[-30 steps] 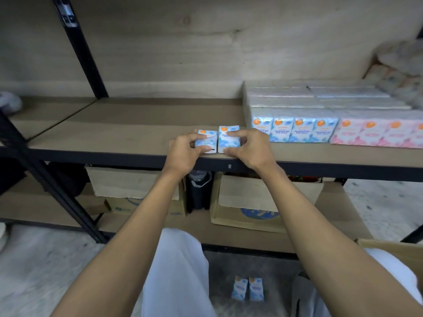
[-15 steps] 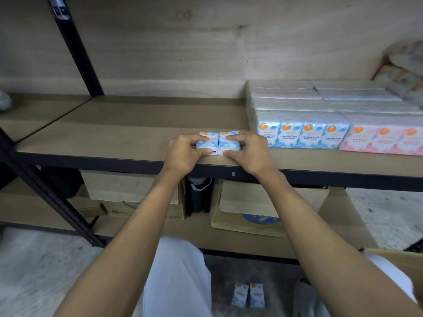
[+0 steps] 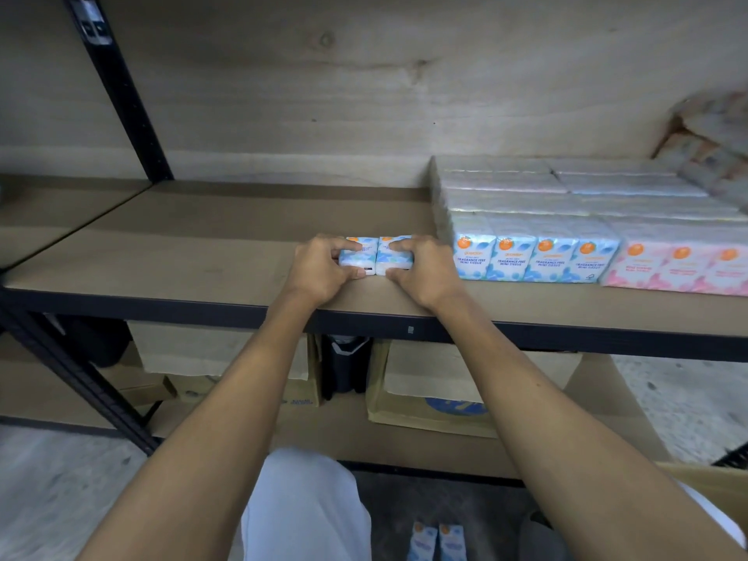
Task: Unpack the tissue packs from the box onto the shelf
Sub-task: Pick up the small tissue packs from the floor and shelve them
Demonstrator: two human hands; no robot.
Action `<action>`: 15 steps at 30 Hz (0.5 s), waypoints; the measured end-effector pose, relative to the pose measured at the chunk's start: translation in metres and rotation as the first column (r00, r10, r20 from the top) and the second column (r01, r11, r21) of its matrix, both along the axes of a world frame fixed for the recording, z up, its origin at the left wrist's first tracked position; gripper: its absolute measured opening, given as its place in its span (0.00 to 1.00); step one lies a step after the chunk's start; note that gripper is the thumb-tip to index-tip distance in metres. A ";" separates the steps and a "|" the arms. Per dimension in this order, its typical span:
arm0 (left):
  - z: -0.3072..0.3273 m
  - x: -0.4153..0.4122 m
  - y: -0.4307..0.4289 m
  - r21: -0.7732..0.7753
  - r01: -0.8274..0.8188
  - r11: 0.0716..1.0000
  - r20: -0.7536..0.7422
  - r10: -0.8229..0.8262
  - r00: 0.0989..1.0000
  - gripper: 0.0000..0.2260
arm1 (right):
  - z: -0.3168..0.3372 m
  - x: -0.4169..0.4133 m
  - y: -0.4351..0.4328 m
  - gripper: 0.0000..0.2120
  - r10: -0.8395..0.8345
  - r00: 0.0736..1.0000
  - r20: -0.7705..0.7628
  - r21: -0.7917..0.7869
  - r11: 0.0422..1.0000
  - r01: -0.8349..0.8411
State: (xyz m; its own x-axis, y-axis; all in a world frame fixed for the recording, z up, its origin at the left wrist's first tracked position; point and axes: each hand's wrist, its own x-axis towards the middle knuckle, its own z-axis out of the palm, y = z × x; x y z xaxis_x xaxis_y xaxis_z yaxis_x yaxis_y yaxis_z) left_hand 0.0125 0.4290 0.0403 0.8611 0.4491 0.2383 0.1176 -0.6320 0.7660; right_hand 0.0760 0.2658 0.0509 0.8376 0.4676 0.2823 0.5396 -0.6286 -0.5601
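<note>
Two small blue tissue packs (image 3: 376, 259) stand side by side on the brown shelf board (image 3: 210, 240), near its front edge. My left hand (image 3: 319, 269) grips the left pack and my right hand (image 3: 421, 269) grips the right one, thumbs low and fingers over the tops. Just to their right stands a row of blue tissue packs (image 3: 534, 257), then pink tissue packs (image 3: 680, 269), with more wrapped rows behind. A corner of the cardboard box (image 3: 712, 483) shows at the lower right.
Two more blue packs (image 3: 435, 542) lie on the floor by my knees. Cardboard boxes (image 3: 437, 394) and a dark container (image 3: 346, 366) fill the lower shelf. A black upright post (image 3: 121, 91) rises at the left. Loose packs (image 3: 716, 155) pile up at the far right.
Both hands have kept hold of the two packs and slid them slightly deeper onto the shelf. The camera has moved closer and shifted a little.
</note>
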 end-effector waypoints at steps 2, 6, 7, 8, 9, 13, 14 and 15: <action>-0.002 0.005 0.004 -0.020 -0.002 1.000 0.001 0.002 1.000 0.18 | -0.001 0.004 0.004 0.22 -0.003 1.000 0.010 -0.006 1.000 0.003; -0.003 0.014 0.009 -0.028 -0.015 0.999 0.014 0.015 1.000 0.18 | -0.002 0.013 0.009 0.22 -0.004 1.000 0.028 -0.011 1.000 0.004; -0.003 0.017 0.010 -0.026 -0.018 0.999 0.017 0.018 1.000 0.17 | -0.002 0.015 0.010 0.22 -0.003 1.000 0.028 -0.010 1.000 0.003; -0.003 0.018 0.011 -0.024 -0.019 1.000 0.023 0.020 1.000 0.17 | -0.002 0.016 0.011 0.22 -0.002 1.000 0.031 -0.008 1.000 0.002; -0.003 0.020 0.012 -0.022 -0.024 0.999 0.026 0.025 0.999 0.17 | -0.002 0.018 0.012 0.22 -0.001 0.999 0.033 -0.008 1.000 0.001; -0.002 0.026 0.015 -0.009 -0.039 0.999 0.029 0.039 0.999 0.18 | -0.001 0.022 0.014 0.22 0.004 0.999 0.043 -0.011 1.000 -0.003; -0.002 0.028 0.015 -0.004 -0.041 0.999 0.030 0.041 0.999 0.18 | -0.001 0.024 0.014 0.22 0.004 0.999 0.045 -0.011 1.000 -0.003; -0.002 0.029 0.016 -0.003 -0.042 0.999 0.030 0.042 0.999 0.18 | -0.001 0.025 0.015 0.22 0.004 0.999 0.046 -0.008 1.000 -0.003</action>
